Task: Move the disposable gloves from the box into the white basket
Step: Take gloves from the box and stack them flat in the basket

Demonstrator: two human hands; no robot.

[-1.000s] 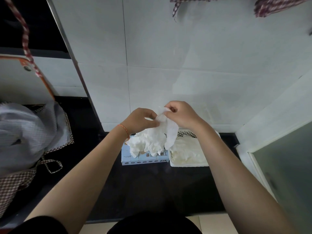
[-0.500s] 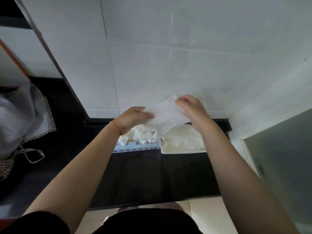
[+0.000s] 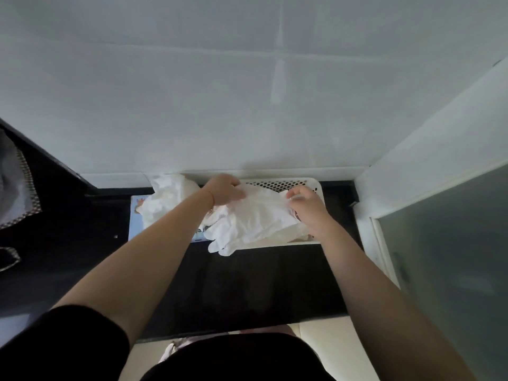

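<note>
Checked cloth (image 3: 16,193) far left of box (image 3: 135,213)

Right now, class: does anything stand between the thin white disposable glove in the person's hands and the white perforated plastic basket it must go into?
Nothing visible does. Both hands, left and right, hold the thin white disposable glove directly over the white perforated plastic basket.

Both forearms are bare; the left hand (image 3: 226,189) has a thin orange string bracelet (image 3: 212,198) at its wrist; a short black fabric sleeve (image 3: 63,345) covers the left upper arm; the right hand (image 3: 308,207) wears nothing.
</note>
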